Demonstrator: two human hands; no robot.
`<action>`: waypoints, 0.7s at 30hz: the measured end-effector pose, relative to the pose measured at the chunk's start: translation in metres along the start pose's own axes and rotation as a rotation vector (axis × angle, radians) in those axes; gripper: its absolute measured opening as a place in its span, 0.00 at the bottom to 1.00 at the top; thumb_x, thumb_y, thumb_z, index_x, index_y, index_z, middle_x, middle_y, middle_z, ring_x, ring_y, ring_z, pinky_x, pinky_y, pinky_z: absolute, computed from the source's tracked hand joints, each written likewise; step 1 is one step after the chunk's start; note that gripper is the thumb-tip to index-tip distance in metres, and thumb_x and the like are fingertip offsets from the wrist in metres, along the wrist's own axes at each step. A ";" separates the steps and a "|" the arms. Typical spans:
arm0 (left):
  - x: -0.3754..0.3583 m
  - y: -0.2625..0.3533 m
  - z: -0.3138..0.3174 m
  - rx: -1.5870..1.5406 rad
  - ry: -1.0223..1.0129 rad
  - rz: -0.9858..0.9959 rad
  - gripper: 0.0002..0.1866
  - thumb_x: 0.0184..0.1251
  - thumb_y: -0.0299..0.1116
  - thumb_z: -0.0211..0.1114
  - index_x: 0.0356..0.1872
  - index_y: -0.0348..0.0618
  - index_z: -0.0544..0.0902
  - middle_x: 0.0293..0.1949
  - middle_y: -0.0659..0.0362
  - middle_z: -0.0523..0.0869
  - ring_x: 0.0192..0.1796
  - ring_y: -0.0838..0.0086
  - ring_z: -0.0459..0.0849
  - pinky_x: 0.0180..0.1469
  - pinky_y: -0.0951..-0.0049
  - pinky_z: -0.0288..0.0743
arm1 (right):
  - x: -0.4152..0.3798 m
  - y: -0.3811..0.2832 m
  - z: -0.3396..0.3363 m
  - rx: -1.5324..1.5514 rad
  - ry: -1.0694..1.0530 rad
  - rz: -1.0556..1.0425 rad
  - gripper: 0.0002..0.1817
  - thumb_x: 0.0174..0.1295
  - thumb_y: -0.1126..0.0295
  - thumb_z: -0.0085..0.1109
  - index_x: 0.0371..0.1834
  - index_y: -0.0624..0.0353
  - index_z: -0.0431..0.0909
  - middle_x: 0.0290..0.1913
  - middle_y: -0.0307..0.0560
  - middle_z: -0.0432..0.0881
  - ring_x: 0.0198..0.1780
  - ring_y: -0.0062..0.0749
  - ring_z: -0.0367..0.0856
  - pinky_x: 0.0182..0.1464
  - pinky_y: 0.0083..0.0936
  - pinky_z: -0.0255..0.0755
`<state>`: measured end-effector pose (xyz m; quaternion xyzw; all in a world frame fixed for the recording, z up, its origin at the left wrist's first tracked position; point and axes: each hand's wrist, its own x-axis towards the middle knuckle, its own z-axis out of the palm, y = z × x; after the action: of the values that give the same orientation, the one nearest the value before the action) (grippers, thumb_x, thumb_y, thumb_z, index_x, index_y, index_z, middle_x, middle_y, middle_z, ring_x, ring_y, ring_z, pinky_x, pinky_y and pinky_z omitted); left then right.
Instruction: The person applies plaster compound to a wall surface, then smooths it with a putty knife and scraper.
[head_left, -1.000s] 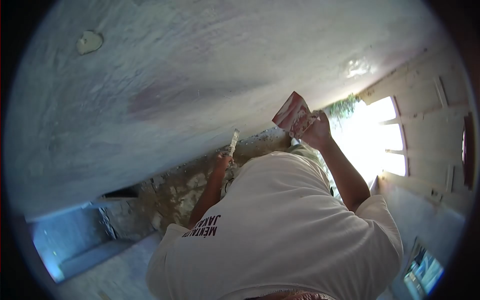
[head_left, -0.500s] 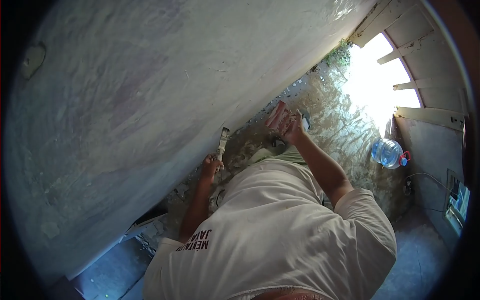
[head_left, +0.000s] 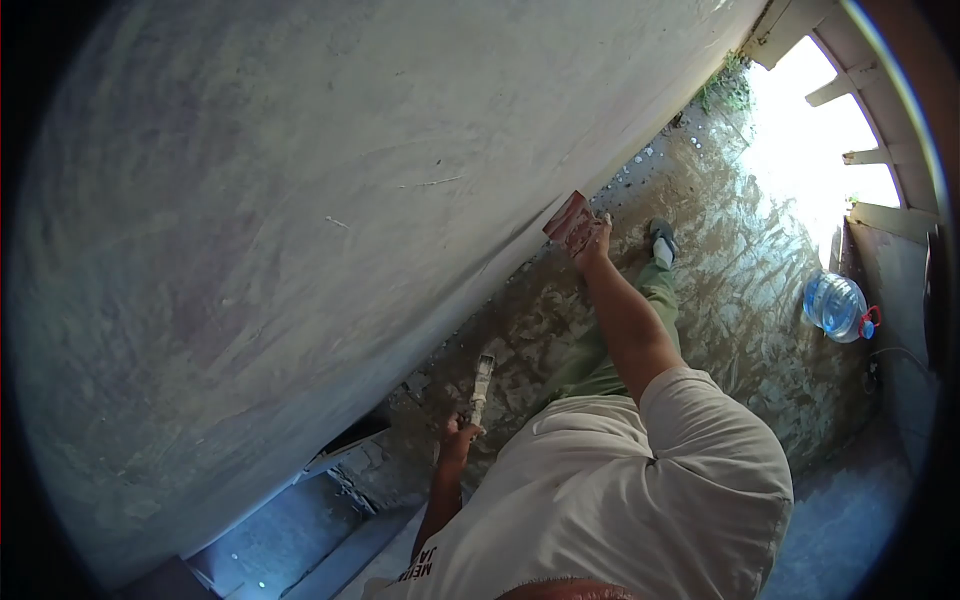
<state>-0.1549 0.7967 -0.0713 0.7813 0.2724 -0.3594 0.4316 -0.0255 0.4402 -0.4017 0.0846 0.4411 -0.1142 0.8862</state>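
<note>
My right hand (head_left: 597, 242) grips a red rectangular float (head_left: 570, 222) smeared with pale plaster. The float's edge is right at the wall (head_left: 330, 220), low down near where it meets the floor. My left hand (head_left: 458, 435) is lower in the view, fingers wrapped around the handle of a paintbrush (head_left: 481, 388) caked with a whitish coating. The bristle end points up, away from my body, and overlaps the floor in this view.
The stained floor (head_left: 730, 330) stretches to a bright opening (head_left: 800, 130) at the upper right. A clear water jug (head_left: 836, 305) with a red handle lies by the far wall. Weeds (head_left: 730, 88) grow at the wall's foot. A dark flat object (head_left: 350, 440) stands at lower left.
My body has turned and one leg is now stretched forward. The right hand has brought the float up to the wall. My left hand with the brush has shifted down and right, away from the wall.
</note>
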 end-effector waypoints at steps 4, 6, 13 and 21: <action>-0.014 -0.006 0.008 -0.006 0.017 0.003 0.21 0.42 0.24 0.65 0.44 0.39 0.77 0.34 0.63 0.78 0.34 0.79 0.74 0.37 0.78 0.68 | 0.000 0.015 0.013 0.022 0.110 -0.017 0.36 0.63 0.38 0.35 0.62 0.55 0.66 0.60 0.46 0.71 0.58 0.43 0.71 0.58 0.39 0.67; -0.020 -0.008 0.006 0.016 0.025 -0.007 0.21 0.42 0.24 0.65 0.44 0.39 0.77 0.33 0.63 0.78 0.33 0.80 0.74 0.36 0.78 0.67 | -0.007 0.021 0.021 0.030 0.112 -0.019 0.36 0.63 0.38 0.33 0.63 0.54 0.66 0.61 0.45 0.70 0.60 0.42 0.69 0.59 0.39 0.66; -0.014 -0.022 0.015 0.032 0.023 0.001 0.19 0.42 0.25 0.66 0.41 0.41 0.77 0.32 0.64 0.77 0.32 0.80 0.73 0.33 0.78 0.66 | -0.038 0.017 0.045 0.083 -0.103 0.007 0.36 0.65 0.39 0.26 0.64 0.53 0.66 0.64 0.44 0.68 0.62 0.41 0.67 0.61 0.38 0.63; 0.008 -0.013 0.033 -0.152 -0.073 0.106 0.18 0.43 0.25 0.65 0.40 0.42 0.76 0.31 0.64 0.78 0.31 0.80 0.74 0.34 0.78 0.68 | -0.132 0.002 0.117 0.042 -0.069 0.036 0.34 0.65 0.39 0.27 0.61 0.49 0.68 0.59 0.41 0.71 0.56 0.39 0.71 0.55 0.38 0.66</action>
<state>-0.1700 0.7750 -0.0962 0.7462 0.2411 -0.3424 0.5176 -0.0131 0.4296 -0.2265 0.1070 0.4060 -0.1101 0.9009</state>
